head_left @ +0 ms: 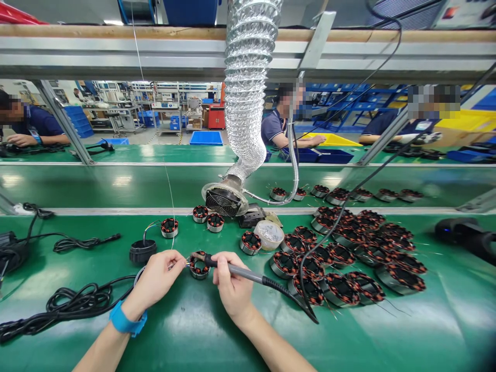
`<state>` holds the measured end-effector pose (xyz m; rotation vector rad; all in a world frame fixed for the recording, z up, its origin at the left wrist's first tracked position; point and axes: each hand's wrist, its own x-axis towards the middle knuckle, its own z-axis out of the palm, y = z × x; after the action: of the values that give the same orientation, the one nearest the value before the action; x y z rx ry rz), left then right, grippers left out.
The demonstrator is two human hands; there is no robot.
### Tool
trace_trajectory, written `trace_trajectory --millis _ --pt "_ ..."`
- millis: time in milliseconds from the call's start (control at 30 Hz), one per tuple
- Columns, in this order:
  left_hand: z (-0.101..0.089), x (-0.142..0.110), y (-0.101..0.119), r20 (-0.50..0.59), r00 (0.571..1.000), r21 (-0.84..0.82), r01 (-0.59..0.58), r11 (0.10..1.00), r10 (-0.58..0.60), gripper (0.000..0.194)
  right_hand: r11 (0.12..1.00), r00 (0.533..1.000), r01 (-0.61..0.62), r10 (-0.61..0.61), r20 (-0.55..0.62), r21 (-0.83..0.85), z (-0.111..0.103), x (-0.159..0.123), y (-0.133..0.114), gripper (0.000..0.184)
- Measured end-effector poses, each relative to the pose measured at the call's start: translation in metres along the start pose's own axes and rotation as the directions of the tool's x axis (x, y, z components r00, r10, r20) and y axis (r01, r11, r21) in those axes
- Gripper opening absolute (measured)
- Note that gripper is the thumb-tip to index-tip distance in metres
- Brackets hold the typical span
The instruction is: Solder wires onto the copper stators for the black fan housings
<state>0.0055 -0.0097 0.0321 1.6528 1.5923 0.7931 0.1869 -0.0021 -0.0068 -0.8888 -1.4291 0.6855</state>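
My right hand (231, 285) is closed around the grey handle of a soldering iron (251, 276), its tip resting on a small copper-wound stator (199, 266) on the green mat. My left hand (158, 276), with a blue wrist strap (126, 323), pinches a thin solder wire (169, 194) that hangs from above and meets the stator's left edge. The iron's black cable (310, 248) runs off to the right and upward.
A large heap of stators (349, 258) lies at right, several single ones (215, 222) lie ahead. A silver fume duct with fan (225, 200), a small white tub (269, 235), a black round stand (142, 251) and coiled black cables (73, 302) surround the spot. Three other people work across the conveyor.
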Motion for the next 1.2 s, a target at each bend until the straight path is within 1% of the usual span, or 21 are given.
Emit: trace_trajectory --millis 67,133,233,300,433,533,700,800,867,933,1100,1200 --pt "0.000 0.000 0.000 0.004 1.000 0.003 -0.003 1.000 0.003 0.035 1.000 0.998 0.024 -0.023 0.051 -0.019 0.000 0.002 -0.003 0.022" --pt "0.000 0.000 0.000 0.006 1.000 0.004 -0.011 1.000 0.011 0.035 0.996 0.992 0.076 -0.071 0.107 -0.045 0.002 0.005 -0.004 0.020" --pt "0.001 0.000 0.000 0.002 1.000 0.005 -0.020 1.000 0.020 0.034 0.981 0.972 0.178 -0.163 0.169 -0.074 0.006 0.009 -0.003 0.022" --pt "0.001 0.000 0.000 -0.001 1.000 0.008 -0.021 1.000 0.021 0.033 0.972 0.960 0.220 -0.201 0.197 -0.083 0.009 0.010 0.000 0.027" --pt "0.002 0.000 -0.001 -0.015 0.999 0.018 -0.036 0.999 0.036 0.031 0.974 0.938 0.222 -0.199 0.284 -0.050 0.015 0.010 0.003 0.042" --pt "0.003 0.000 -0.003 -0.019 0.999 0.031 -0.047 0.998 0.047 0.032 0.977 0.926 0.212 -0.191 0.326 -0.031 0.018 0.010 0.004 0.045" --pt "0.004 0.001 -0.006 -0.017 0.998 0.046 -0.053 0.998 0.054 0.034 0.969 0.909 0.249 -0.231 0.347 -0.007 0.024 0.012 0.007 0.044" --pt "0.002 0.000 -0.005 0.011 0.997 0.018 -0.074 0.997 0.074 0.030 0.956 0.903 0.292 -0.265 0.338 -0.031 0.026 0.012 0.008 0.042" --pt "0.000 -0.001 -0.004 0.035 0.995 0.009 -0.094 0.996 0.094 0.025 0.949 0.903 0.311 -0.278 0.328 -0.055 0.025 0.011 0.008 0.042" --pt "0.000 -0.002 -0.003 0.044 0.993 0.034 -0.112 0.993 0.111 0.022 0.945 0.905 0.319 -0.280 0.321 -0.076 0.023 0.008 0.006 0.043" --pt "0.001 -0.005 -0.002 0.071 0.989 0.126 -0.141 0.982 0.133 0.022 0.943 0.914 0.315 -0.271 0.302 -0.109 0.018 0.000 0.002 0.043" --pt "0.003 -0.005 -0.004 0.085 0.988 0.105 -0.140 0.985 0.132 0.023 0.942 0.914 0.318 -0.274 0.299 -0.106 0.018 -0.004 0.004 0.043"
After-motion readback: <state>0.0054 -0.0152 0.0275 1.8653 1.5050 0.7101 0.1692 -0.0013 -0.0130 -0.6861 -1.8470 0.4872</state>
